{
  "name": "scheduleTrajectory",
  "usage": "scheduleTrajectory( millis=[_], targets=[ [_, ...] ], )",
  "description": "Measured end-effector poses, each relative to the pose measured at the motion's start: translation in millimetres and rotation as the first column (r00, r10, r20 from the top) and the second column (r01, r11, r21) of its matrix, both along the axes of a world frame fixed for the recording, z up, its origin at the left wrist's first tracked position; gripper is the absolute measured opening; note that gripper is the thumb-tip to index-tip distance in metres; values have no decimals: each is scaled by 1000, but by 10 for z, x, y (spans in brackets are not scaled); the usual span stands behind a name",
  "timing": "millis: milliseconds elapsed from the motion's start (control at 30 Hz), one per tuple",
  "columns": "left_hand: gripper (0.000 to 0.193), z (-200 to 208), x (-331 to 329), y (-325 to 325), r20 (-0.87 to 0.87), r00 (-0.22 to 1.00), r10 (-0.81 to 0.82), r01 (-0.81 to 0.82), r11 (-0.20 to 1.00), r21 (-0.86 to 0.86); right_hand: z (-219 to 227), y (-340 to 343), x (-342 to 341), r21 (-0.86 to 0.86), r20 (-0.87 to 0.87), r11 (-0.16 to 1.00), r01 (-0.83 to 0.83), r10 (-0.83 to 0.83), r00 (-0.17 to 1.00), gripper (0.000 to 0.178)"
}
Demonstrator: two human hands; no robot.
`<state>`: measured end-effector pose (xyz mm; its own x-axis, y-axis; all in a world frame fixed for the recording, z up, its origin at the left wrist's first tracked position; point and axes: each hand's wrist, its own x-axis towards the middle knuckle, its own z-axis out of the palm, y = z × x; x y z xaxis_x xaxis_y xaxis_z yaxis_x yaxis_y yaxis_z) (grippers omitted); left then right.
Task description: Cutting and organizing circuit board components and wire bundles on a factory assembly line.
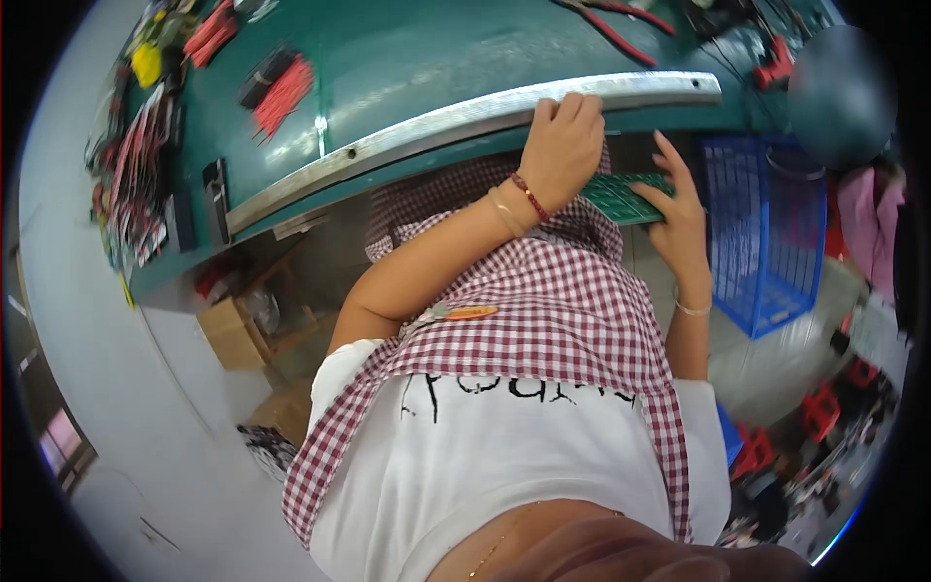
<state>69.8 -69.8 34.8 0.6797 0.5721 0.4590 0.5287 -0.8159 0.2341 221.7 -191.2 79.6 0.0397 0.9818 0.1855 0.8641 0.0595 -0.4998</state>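
My left hand (565, 145) is closed, its curled fingertips at the front edge of a long silver metal bar (456, 110). Whatever those fingers pinch, if anything, is hidden. Below the bench edge, a green printed circuit board (621, 201) with a row pattern sits in front of my apron. My right hand (679, 210) is at the board's right side, thumb over its face and index finger stretched upward. The board's edge lies between that thumb and the other fingers. Behind my left hand, part of the board is out of sight.
The metal bar runs along the front of the green bench top (388, 58). Red-handled pliers (621, 34) lie beyond it. Bundled red wires (283, 97) and more wire bundles (145, 179) lie at left. A blue plastic crate (761, 233) stands at right, near a dark round object (842, 97).
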Motion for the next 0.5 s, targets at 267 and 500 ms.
scheduleTrajectory(
  millis=[267,500],
  targets=[
    [11,174,-1607,1223,-205,652,730,-711,683,168,268,-69,88,-275,-552,933,230,-350,757,36],
    [19,360,-937,633,293,943,158,12,864,-504,320,351,98,-241,-882,970,19,-227,413,54]
  ],
)
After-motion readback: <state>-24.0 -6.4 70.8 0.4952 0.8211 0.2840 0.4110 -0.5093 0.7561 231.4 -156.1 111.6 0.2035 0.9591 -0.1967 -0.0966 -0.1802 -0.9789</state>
